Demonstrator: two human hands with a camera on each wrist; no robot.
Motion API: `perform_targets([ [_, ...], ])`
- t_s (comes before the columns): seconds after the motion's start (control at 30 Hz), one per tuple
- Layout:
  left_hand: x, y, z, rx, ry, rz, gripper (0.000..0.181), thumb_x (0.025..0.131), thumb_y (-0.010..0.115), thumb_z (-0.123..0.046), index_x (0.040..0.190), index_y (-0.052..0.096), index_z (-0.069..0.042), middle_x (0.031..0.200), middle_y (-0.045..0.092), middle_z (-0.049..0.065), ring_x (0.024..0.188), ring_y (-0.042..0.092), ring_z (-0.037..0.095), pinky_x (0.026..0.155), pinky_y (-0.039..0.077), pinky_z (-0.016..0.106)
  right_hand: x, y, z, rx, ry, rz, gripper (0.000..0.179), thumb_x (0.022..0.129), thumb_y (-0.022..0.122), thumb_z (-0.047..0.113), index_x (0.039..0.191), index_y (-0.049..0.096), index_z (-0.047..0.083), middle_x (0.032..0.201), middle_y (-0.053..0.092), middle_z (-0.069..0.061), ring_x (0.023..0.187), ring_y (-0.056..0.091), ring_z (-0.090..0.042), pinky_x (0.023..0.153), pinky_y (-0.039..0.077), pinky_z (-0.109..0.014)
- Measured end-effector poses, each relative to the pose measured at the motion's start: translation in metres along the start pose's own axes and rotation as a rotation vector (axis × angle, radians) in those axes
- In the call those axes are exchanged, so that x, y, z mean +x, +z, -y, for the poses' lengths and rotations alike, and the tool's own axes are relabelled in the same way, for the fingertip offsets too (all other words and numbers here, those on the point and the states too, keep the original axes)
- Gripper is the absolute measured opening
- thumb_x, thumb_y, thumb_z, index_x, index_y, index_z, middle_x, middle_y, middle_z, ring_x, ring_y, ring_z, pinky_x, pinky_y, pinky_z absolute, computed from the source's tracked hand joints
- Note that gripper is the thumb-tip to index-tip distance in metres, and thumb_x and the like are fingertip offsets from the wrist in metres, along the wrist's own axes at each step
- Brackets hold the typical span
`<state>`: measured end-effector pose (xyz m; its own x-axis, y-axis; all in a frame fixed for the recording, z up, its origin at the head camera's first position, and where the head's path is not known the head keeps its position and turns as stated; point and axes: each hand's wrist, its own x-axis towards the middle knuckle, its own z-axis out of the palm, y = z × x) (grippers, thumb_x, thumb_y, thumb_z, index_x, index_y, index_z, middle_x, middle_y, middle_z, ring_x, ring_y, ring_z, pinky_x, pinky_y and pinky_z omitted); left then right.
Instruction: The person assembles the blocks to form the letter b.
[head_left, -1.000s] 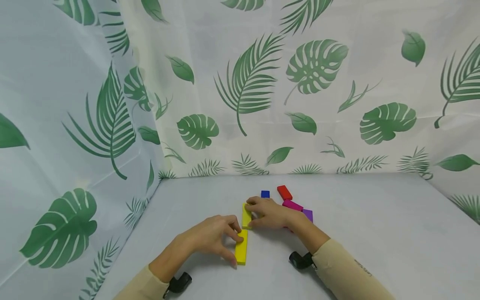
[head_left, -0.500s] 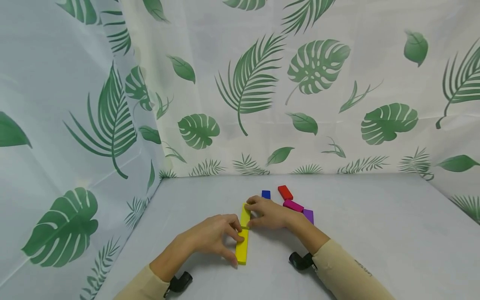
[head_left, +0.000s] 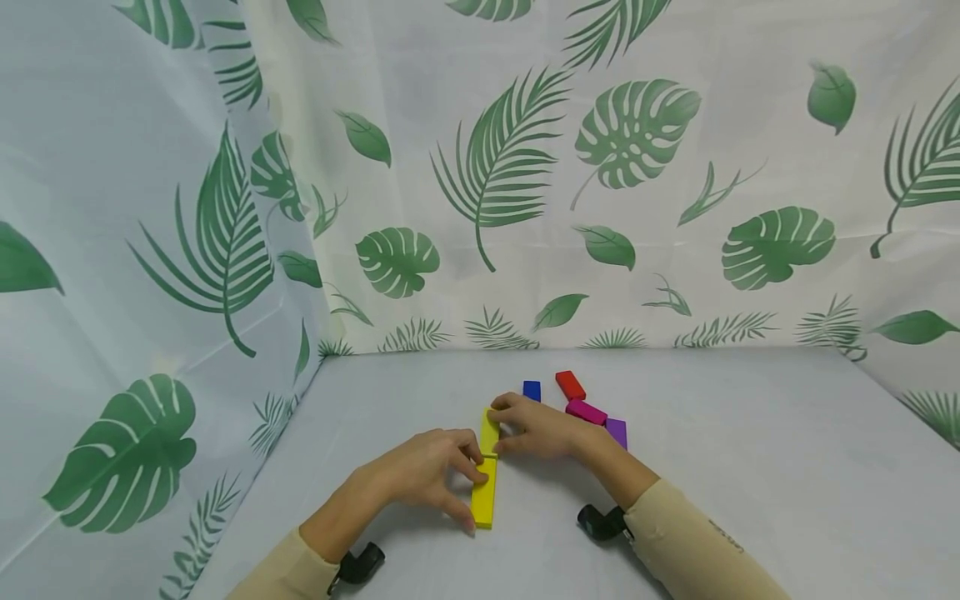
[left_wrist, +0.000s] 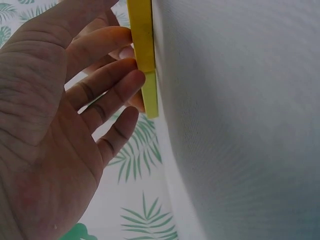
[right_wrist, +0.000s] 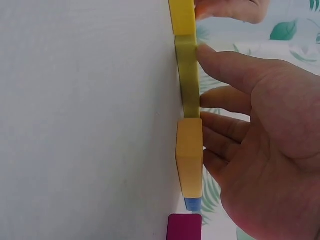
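Two yellow blocks lie end to end on the white table, running away from me. My left hand (head_left: 420,471) holds the near yellow block (head_left: 484,503), its thumb by the near end and fingertips on the upper part. On the far yellow block (head_left: 489,435) my right hand (head_left: 543,429) has a pinch, thumb at the near end and a finger toward the far end. The right wrist view shows the thumb (right_wrist: 207,52) against that block's face. Beneath this hand stands an orange block (right_wrist: 190,160), hidden in the head view.
Beyond the right hand lie a blue block (head_left: 532,390), a red block (head_left: 570,385), a magenta block (head_left: 587,412) and a purple block (head_left: 617,432). A leaf-print curtain (head_left: 525,300) rises at the back and left edges of the table (head_left: 735,467).
The far yellow block has shifted slightly left under my right hand, into line with the near one, their ends now meeting. My left hand stays in place.
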<state>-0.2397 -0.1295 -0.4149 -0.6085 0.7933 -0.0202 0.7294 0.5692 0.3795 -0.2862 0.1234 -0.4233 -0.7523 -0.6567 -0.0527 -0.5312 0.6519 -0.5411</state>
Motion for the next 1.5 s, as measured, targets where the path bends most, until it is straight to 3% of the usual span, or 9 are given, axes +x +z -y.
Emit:
perform_targets([
  [0.57,0.0008,0.0008,0.0006,0.007,0.012,-0.002,0.059,0.071,0.086,-0.067,0.118,0.08,-0.032,0.123,0.064,-0.016,0.114,0.059,0.003,0.103,0.052,0.029,-0.0017,0.0005,0.0012,-0.022,-0.015,0.021,0.057,0.099,0.071,0.035,0.149,0.058,0.011,0.157,0.049,-0.006,0.144,0.048,-0.027,0.116,0.047,-0.046],
  [0.87,-0.0006,0.0004,-0.0024,0.047,-0.043,0.033,0.061,0.072,0.086,-0.066,0.123,0.077,-0.034,0.155,0.054,-0.008,0.146,0.05,0.017,0.119,0.044,0.046,-0.0018,0.0007,0.0014,-0.017,-0.011,0.027,0.056,0.099,0.071,0.033,0.149,0.059,0.012,0.158,0.048,-0.007,0.145,0.047,-0.029,0.117,0.047,-0.049],
  [1.5,-0.0002,-0.001,-0.0025,0.08,-0.055,0.06,0.063,0.072,0.085,-0.067,0.126,0.076,-0.034,0.154,0.054,-0.007,0.147,0.05,0.023,0.122,0.04,0.049,-0.0025,0.0006,0.0017,-0.011,0.0,0.031,0.058,0.098,0.072,0.037,0.149,0.059,0.014,0.158,0.048,-0.006,0.147,0.046,-0.029,0.116,0.048,-0.049],
])
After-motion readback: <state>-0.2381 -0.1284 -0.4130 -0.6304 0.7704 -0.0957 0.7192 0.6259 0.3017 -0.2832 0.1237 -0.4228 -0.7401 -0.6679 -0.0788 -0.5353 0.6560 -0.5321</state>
